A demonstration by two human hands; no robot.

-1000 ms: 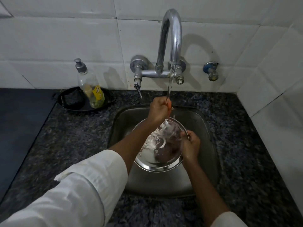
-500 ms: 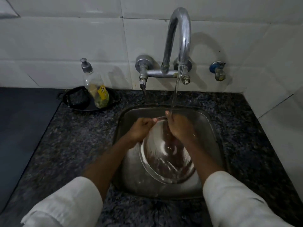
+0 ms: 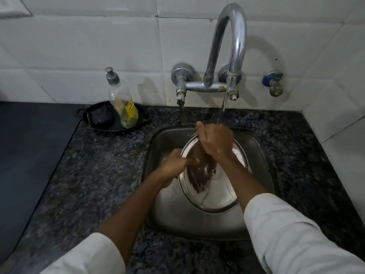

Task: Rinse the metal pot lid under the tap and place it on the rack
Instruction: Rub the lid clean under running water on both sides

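Hiding lid point(image 3: 217, 194) top: right hand point(image 3: 216, 142)

There is 1 pot lid point(image 3: 217, 196), 1 sink point(image 3: 167, 139) and 1 curved tap point(image 3: 235, 36) with 1 stream of water point(image 3: 224, 101). 2 hands show: 1 left hand point(image 3: 174, 165) and 1 right hand point(image 3: 215, 141), with 2 white sleeves, 1 left sleeve point(image 3: 85, 256) and 1 right sleeve point(image 3: 296, 238). On the counter point(image 3: 98, 175) stand 1 soap bottle point(image 3: 123, 101) and 1 black dish point(image 3: 102, 125) holding 1 scrubber point(image 3: 100, 116). 1 small blue valve point(image 3: 273, 84) sits on the wall.
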